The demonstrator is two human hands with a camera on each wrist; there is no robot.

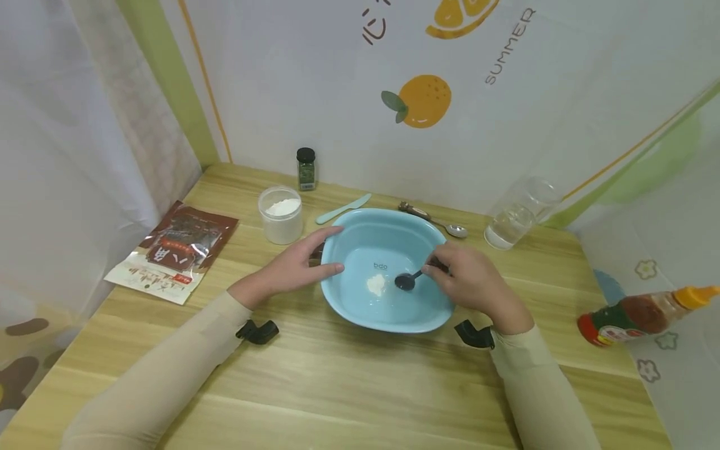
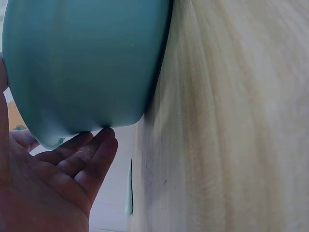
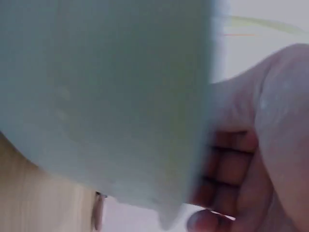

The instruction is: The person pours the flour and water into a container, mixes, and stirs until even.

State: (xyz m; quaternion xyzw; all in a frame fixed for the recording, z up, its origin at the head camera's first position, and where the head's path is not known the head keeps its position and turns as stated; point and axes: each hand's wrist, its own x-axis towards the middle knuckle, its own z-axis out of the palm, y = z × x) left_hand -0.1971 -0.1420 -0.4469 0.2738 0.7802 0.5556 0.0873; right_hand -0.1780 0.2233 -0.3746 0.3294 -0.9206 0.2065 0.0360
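A light blue basin [image 1: 360,312] sits on the table, with a patch of white powder [image 1: 376,285] on its wet-looking bottom. My left hand [image 1: 292,265] holds the basin's left side, thumb and forefinger at the rim. In the left wrist view, the other fingertips [image 2: 107,133] press against the outer wall. My right hand [image 1: 472,278] grips the handle of a small black spoon [image 1: 404,282] over the basin's right rim. The spoon's bowl is low inside, just right of the powder. In the blurred right wrist view, the basin wall [image 3: 106,96] hides the spoon.
Behind the basin are a jar of white powder [image 1: 283,220], a small green spice bottle [image 1: 306,170], a pale green knife [image 1: 344,209] and a metal spoon [image 1: 435,220]. A brown packet [image 1: 177,247] lies left; a glass of water [image 1: 513,220] and sauce bottle [image 1: 635,317] stand right.
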